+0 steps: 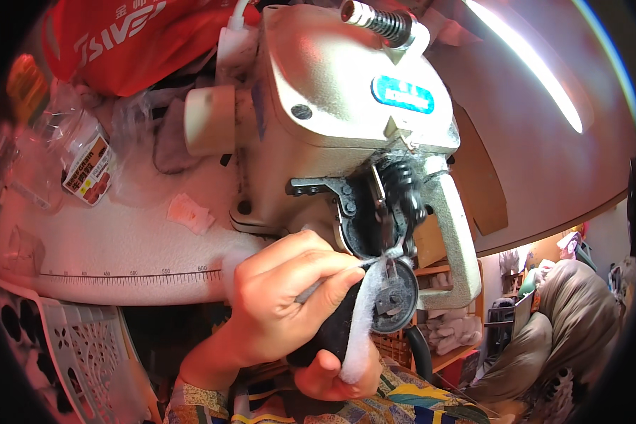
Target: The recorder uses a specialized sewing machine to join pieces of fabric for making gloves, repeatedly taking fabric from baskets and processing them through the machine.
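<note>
A cream-coloured sewing machine [346, 99] with a black mechanism [399, 194] and a round black disc [396, 307] fills the middle. My left hand [297, 290] pinches a fluffy white strip [364, 325] just left of the disc; its upper end runs into the mechanism. A dark fabric piece [332, 332] lies behind the strip, partly covered by my fingers. Below it, my right hand [339, 374] curls round the lower part of the strip and dark piece.
A red bag [127, 42], clear packaging [88, 162] and a pink scrap [189, 212] sit on the white table [120, 283] at left. A white plastic basket [85, 353] hangs low left. At right are a lamp [530, 63], shelves of bundles [449, 332] and piled fabric [565, 325].
</note>
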